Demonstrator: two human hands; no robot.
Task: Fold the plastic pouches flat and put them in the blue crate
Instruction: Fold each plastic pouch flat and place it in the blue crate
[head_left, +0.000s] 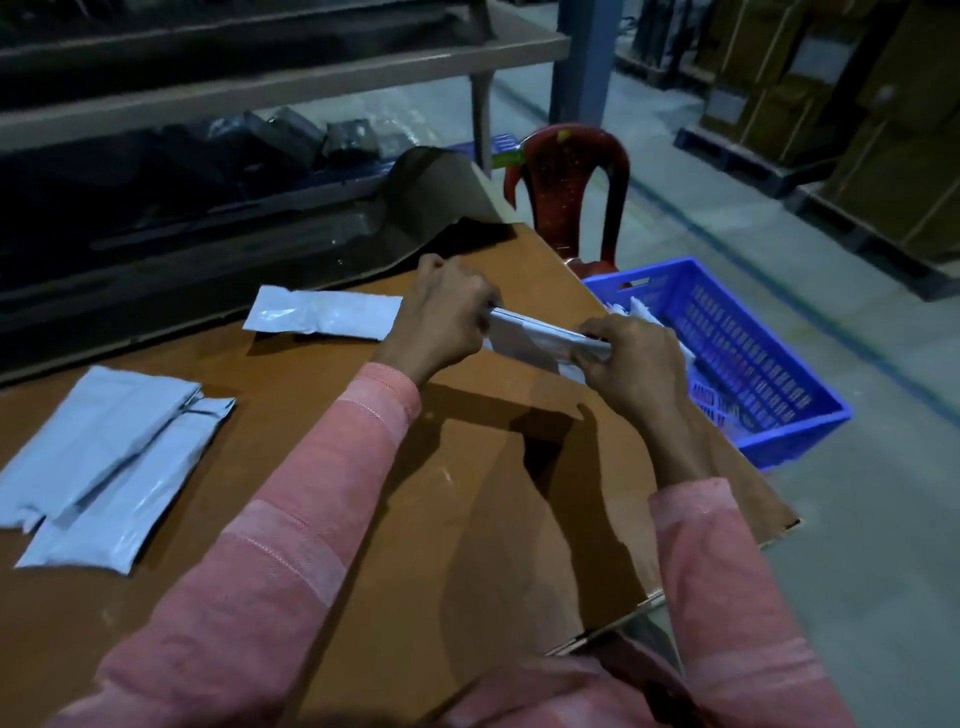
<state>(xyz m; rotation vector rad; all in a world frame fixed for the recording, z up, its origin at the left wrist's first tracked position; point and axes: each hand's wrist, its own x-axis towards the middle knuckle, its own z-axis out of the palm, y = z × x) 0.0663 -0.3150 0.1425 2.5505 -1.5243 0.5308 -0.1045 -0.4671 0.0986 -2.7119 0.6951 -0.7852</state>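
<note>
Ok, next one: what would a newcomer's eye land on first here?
The left hand and right hand grip a pale pouch by its ends at mid-frame. Right of them, the bright blue crate sits on the floor; three more pouches lie on the table at left.

No text is reading legibly anywhere. The pale labels (724, 106) on the stacked cardboard boxes (769, 78) are showing only as blurred patches, and the grey plastic pouches (322, 314) lying on the surface (311, 405) are showing no print that can be made out.
</note>
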